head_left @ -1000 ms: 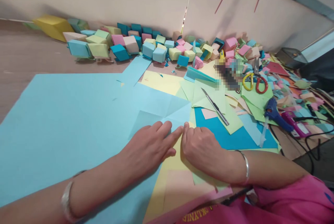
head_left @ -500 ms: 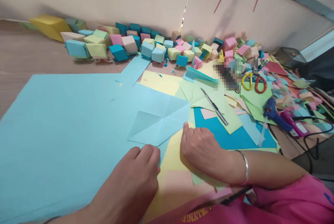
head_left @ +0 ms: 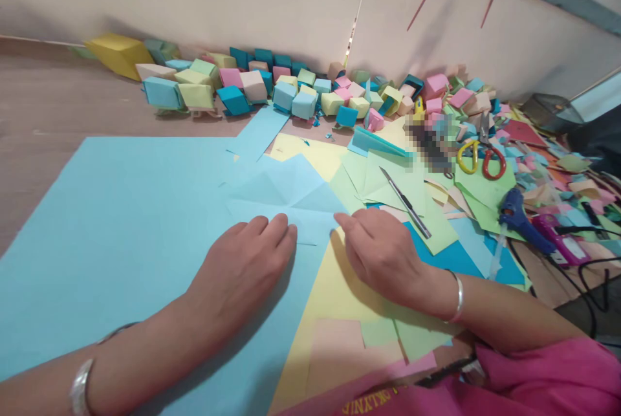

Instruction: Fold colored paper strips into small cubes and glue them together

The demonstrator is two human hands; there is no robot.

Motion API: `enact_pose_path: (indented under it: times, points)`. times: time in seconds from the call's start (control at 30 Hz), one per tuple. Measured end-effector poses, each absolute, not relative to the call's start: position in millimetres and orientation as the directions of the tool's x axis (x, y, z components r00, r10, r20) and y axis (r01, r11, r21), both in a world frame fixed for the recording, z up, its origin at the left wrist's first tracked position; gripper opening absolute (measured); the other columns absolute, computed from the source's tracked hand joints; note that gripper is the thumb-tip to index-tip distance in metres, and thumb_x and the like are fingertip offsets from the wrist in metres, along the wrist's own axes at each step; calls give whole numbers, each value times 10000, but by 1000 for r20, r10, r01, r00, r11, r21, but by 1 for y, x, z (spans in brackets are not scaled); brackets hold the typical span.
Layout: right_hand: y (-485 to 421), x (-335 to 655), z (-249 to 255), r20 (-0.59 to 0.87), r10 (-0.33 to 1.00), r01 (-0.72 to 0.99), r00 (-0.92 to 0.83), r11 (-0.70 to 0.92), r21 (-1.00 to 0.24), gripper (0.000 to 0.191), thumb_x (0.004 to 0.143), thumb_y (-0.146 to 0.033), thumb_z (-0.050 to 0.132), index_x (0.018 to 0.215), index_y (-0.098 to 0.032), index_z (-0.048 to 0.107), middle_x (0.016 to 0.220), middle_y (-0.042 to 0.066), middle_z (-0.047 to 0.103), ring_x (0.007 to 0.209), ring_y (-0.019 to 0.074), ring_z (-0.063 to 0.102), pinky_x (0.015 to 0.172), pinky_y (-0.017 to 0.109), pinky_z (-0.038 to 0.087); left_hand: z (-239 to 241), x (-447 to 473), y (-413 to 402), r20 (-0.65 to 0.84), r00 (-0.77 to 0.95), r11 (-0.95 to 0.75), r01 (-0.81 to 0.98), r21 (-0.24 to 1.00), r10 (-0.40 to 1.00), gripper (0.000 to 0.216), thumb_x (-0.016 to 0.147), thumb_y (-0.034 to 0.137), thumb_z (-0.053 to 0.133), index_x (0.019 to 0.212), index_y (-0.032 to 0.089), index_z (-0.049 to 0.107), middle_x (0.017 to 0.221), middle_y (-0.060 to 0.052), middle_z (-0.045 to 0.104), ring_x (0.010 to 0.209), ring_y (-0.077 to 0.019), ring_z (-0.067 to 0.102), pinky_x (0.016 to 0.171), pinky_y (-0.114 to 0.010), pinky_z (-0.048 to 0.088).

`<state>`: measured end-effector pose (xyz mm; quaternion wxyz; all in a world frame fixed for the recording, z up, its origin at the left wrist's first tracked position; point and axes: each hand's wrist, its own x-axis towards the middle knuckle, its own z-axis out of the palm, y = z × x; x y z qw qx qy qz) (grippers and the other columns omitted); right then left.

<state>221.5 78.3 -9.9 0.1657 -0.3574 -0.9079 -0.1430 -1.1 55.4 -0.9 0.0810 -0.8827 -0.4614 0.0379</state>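
A small sheet of light blue paper [head_left: 291, 184] with creases crossing at its middle lies on a large light blue sheet [head_left: 145, 222]. Its near side shows a folded strip. My left hand [head_left: 250, 251] is closed, its bent fingers at the near edge of the small paper; the fingertips are partly hidden. At the paper's right corner, the thumb and finger of my right hand [head_left: 381, 244] close on it. Under my right wrist, yellow paper [head_left: 339, 286] shows.
Several folded paper boxes [head_left: 233, 100] line the wall. To the right lie a craft knife [head_left: 405, 201], scissors [head_left: 493, 164], a blue glue gun [head_left: 517, 212] with a black cord, green sheets [head_left: 388, 176] and many paper scraps.
The small blue paper has turned, and a strip now shows along its near side. My left hand has moved forward to its near edge. My right hand stays at the right corner.
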Motion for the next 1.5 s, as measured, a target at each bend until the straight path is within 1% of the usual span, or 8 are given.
enact_pose_path:
  times: [0.1,0.23,0.4,0.6,0.77,0.93,1.07,1.5]
  points:
    - [89,224,-15,357,673,754,-648,634,175,422,893,5,356,1268,-79,529,874,112,598,755,192,474,623,320,336,-1,-5,63,-1,523,-518,845,-134,852,406,778,-83,382,990,106,672,976,-147,682,812,-265,633,617,-376,503]
    - [95,225,-22,264,681,721,-683,685,100,499,871,47,331,1328,-79,488,909,129,606,823,201,511,677,327,402,-7,-7,69,55,543,-538,839,-88,838,347,831,-57,361,943,71,664,1066,-195,666,965,-284,631,809,-421,525]
    - [94,224,-21,339,620,683,-708,724,103,346,923,-6,377,1164,-97,609,924,141,604,851,200,506,686,319,416,-18,-9,77,137,506,-513,858,18,852,187,925,217,496,902,86,628,1113,-196,640,1068,-322,589,941,-497,478]
    - [93,223,-18,430,495,602,-755,782,158,238,921,-49,464,949,-163,670,890,89,577,827,183,458,691,305,368,-20,-10,83,140,480,-498,852,160,866,130,901,200,539,970,106,597,1221,-169,604,1151,-306,549,978,-486,457]
    - [95,225,-21,403,447,502,-799,864,37,265,933,-75,478,792,-186,672,874,44,634,842,163,470,705,307,323,-24,-10,82,145,514,-534,819,212,846,124,893,173,542,992,127,600,1279,-149,582,1244,-301,489,1034,-508,409]
    - [101,226,-23,321,543,504,-776,840,-201,219,950,-211,517,796,-186,669,833,32,668,814,159,491,689,303,298,-15,-5,67,160,516,-537,832,141,841,196,862,39,463,808,121,633,1103,-173,621,1001,-280,584,837,-443,509]
    - [105,223,-26,308,622,552,-720,782,-290,387,1001,-333,399,733,-156,615,768,53,631,760,162,485,671,302,298,-9,-1,53,107,589,-598,791,130,801,268,813,-43,429,768,132,626,863,-99,634,804,-216,578,754,-385,507]
    - [110,219,-41,361,666,706,-652,707,-29,571,1007,-499,231,650,-166,527,678,56,488,676,182,350,641,315,269,-16,6,40,327,641,-668,743,-40,694,301,934,118,458,708,94,656,719,-108,623,804,-252,612,641,-382,526]
